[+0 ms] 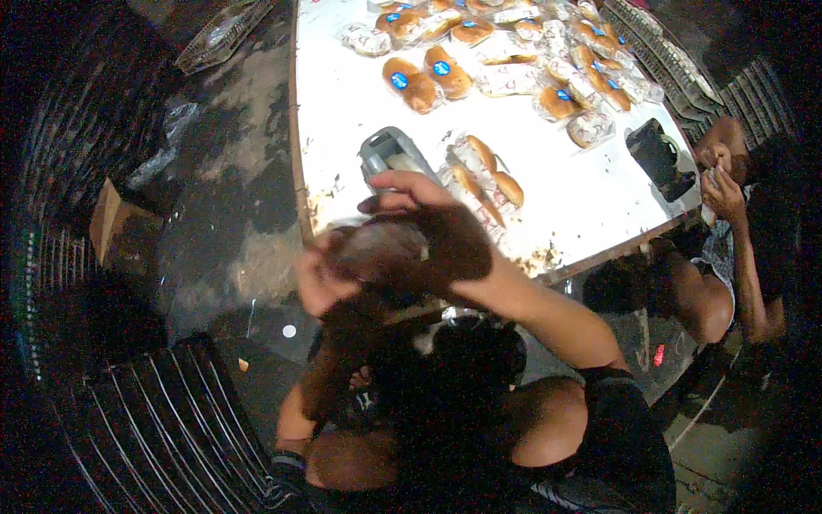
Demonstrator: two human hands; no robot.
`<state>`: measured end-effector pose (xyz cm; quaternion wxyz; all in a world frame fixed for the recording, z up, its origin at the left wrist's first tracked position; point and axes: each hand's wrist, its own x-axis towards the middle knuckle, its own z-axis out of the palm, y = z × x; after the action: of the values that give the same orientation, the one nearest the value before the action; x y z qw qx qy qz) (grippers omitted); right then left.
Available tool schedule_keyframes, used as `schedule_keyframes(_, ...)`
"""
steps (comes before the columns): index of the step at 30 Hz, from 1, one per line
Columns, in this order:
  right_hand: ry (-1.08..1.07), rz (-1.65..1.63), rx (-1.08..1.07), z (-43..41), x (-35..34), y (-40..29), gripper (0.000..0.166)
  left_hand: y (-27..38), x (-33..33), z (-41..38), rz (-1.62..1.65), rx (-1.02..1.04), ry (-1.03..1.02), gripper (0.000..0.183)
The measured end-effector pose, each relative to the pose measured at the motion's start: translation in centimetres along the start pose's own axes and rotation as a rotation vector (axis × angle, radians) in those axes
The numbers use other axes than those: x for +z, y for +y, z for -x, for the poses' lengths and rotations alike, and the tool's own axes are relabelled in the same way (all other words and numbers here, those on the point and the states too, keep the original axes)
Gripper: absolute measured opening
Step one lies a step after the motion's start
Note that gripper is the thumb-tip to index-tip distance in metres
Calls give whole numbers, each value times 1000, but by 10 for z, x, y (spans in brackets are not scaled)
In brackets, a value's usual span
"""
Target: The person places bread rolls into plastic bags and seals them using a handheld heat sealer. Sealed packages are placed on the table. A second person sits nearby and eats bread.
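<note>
Just above my lap, at the near left corner of the table, a shaded bun [382, 250] in what looks like clear wrapping is between my hands. My left hand [324, 276] grips its left side. My right hand [453, 241] is around its right side, with some fingers extended over the far side. Shadow hides the finer detail of the grip. Beyond my right fingers lies a grey plastic device [411, 151], partly covered, whose kind I cannot tell. Right of it are several long bread rolls [478, 177] in printed clear bags.
Bagged buns with blue round stickers [411, 83] cover the far part of the white table [340, 96]. A black object [658, 160] lies near the right edge. Another person's hands [722, 183] hold something there. Plastic crates [668, 58] stand beyond; a slatted rack [173, 424] is lower left.
</note>
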<state>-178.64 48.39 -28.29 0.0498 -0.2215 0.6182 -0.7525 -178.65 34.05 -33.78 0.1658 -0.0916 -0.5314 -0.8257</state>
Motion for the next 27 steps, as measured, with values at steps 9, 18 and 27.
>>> schedule_keyframes(9,569,570,-142,56,-50,0,97,42,101,-40,-1021,529,-857,70)
schedule_keyframes(18,414,686,517,30,-227,38,49,-85,128,43,-1080,394,-738,49)
schedule_keyframes(27,291,1057,555,27,-198,58,89,-116,131,26,-1598,595,-915,29)
